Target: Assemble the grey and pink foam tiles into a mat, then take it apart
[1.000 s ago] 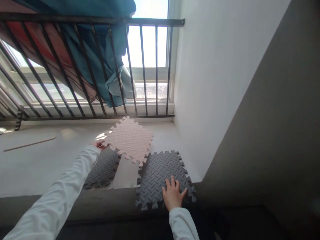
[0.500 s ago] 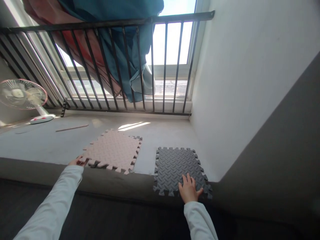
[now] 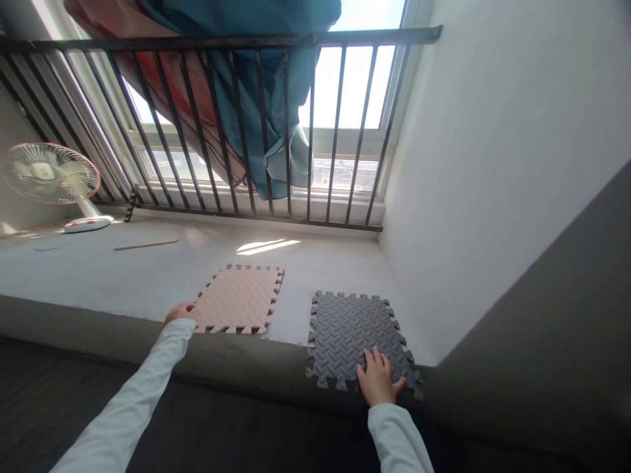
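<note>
- Pink foam mat (image 3: 236,299) lay flat along the ledge's (image 3: 123,282) front edge; dark stuff showed in its notches, so maybe another mat underneath.
- Left hand (image 3: 179,314) was at its left side, probably steadying it; couldn't tell if it was pinching.
- Gray mat (image 3: 350,328) overhung the front edge near the right corner, so the right hand (image 3: 378,380) lay splayed on it, gripping nothing, likely preventing tipping.

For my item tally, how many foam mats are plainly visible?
2: the pink mat at the left hand and the grey mat under the right hand. Dark edging along the pink mat suggests another mostly hidden beneath.
</note>
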`<state>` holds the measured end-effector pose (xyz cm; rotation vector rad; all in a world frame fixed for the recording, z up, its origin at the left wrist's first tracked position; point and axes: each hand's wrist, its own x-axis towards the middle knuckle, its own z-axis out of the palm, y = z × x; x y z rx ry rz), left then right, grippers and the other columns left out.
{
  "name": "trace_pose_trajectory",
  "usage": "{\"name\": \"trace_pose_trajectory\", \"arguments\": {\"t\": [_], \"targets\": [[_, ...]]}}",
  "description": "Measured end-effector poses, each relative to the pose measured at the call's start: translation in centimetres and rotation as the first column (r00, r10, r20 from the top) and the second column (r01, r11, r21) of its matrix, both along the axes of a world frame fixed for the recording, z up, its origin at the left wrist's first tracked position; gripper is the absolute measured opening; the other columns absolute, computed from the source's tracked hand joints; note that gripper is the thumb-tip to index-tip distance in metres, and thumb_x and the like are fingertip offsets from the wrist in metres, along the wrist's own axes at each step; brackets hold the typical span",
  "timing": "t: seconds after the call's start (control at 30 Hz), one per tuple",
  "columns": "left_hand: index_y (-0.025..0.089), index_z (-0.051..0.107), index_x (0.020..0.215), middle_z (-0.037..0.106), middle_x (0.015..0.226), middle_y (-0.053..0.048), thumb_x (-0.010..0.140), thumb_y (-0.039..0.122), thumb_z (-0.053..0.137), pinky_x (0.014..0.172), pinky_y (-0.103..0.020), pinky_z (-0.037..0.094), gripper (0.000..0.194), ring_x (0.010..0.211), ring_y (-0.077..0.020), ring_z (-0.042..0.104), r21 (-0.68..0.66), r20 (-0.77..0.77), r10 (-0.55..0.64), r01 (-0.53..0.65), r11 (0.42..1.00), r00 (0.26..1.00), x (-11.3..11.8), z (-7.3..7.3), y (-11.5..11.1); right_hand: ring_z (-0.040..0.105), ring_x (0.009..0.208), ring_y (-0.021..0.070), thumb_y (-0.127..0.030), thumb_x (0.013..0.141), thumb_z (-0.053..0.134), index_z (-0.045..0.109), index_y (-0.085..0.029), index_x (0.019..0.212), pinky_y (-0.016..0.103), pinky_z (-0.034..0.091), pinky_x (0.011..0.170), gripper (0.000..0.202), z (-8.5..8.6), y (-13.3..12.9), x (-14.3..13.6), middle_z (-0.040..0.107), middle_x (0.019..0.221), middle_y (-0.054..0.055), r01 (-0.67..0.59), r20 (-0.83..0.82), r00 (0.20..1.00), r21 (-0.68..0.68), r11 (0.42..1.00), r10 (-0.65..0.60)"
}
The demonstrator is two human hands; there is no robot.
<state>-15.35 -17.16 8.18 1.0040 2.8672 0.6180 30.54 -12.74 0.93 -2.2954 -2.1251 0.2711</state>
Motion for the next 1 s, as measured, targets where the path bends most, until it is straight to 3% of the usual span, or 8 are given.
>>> {"name": "trace_pose_trajectory", "arguments": {"t": [0.07, 0.13, 0.2, 0.3, 0.5, 1.0], "targets": [[0.016, 0.06, 0.073, 0.064, 0.08, -0.006, 0.065, 0.025, 0.055, 0.073, -0.028, 0.044, 0.014, 0.081, -0.0201, 0.058, -0.099, 0.022, -0.09, 0.092, 0.991, 0.996, 3.1, -1.4, 0.5, 0.027, 0.122, 0.0245, -0.028, 0.079, 0.031, 0.042, -0.03, 0.121, 0.064, 0.023, 0.088, 0.044, -0.1, 0.1, 0.0, 0.03, 0.137, 0.002, 0.0, -0.005, 1.0, -0.004, 1.0, 0.0], [0.018, 0.06, 0.086, 0.063, 0.093, -0.007, 0.07, 0.035, 0.05, 0.077, -0.03, 0.043, 0.026, 0.088, -0.0206, 0.056, -0.269, -0.031, -0.256, 0.239, 0.933, 0.966, 6.6, -2.8, 0.8, 0.026, 0.122, 0.0244, -0.028, 0.079, 0.031, 0.043, -0.03, 0.121, 0.064, 0.024, 0.087, 0.044, -0.3, 0.1, 0.1, 0.03, 0.137, 0.002, -0.001, -0.01, 1.0, -0.002, 1.0, 0.001], [0.018, 0.058, 0.095, 0.061, 0.1, -0.01, 0.073, 0.043, 0.045, 0.079, -0.034, 0.042, 0.036, 0.094, -0.0232, 0.054, -0.355, -0.075, -0.334, 0.288, 0.889, 0.939, 9.7, -3.7, 0.9, 0.027, 0.122, 0.0245, -0.028, 0.079, 0.031, 0.043, -0.031, 0.12, 0.064, 0.024, 0.087, 0.043, -0.5, 0.2, 0.2, 0.031, 0.137, 0.002, -0.01, -0.016, 1.0, 0.007, 1.0, 0.01], [0.014, 0.056, 0.1, 0.059, 0.104, -0.014, 0.075, 0.045, 0.042, 0.079, -0.037, 0.041, 0.043, 0.1, -0.0258, 0.051, -0.387, -0.082, -0.347, 0.291, 0.875, 0.934, 12.3, -4.3, 1.1, 0.027, 0.122, 0.0244, -0.028, 0.079, 0.031, 0.043, -0.031, 0.12, 0.065, 0.024, 0.087, 0.043, -0.7, 0.1, 0.4, 0.03, 0.137, 0.003, -0.022, -0.025, 0.999, 0.019, 1.0, 0.022], [0.013, 0.055, 0.104, 0.057, 0.107, -0.015, 0.077, 0.029, 0.041, 0.08, -0.035, 0.041, 0.034, 0.104, -0.0249, 0.049, -0.425, -0.048, -0.321, 0.271, 0.864, 0.946, 12.2, -4.4, 2.1, 0.028, 0.122, 0.0247, -0.027, 0.078, 0.032, 0.043, -0.031, 0.12, 0.065, 0.025, 0.087, 0.043, -0.6, 0.1, 0.5, 0.031, 0.137, 0.002, -0.032, -0.027, 0.999, 0.011, 0.999, 0.032], [0.016, 0.059, 0.094, 0.061, 0.103, -0.012, 0.076, 0.024, 0.037, 0.078, -0.031, 0.042, 0.03, 0.098, -0.0217, 0.054, -0.427, -0.092, -0.335, 0.267, 0.864, 0.938, 11.4, -4.6, 3.0, 0.026, 0.123, 0.0229, -0.025, 0.078, 0.032, 0.042, -0.029, 0.121, 0.064, 0.021, 0.09, 0.044, 0.0, 0.0, 0.0, 0.029, 0.138, 0.002, -0.002, -0.04, 0.999, -0.021, 1.0, 0.002]]}}
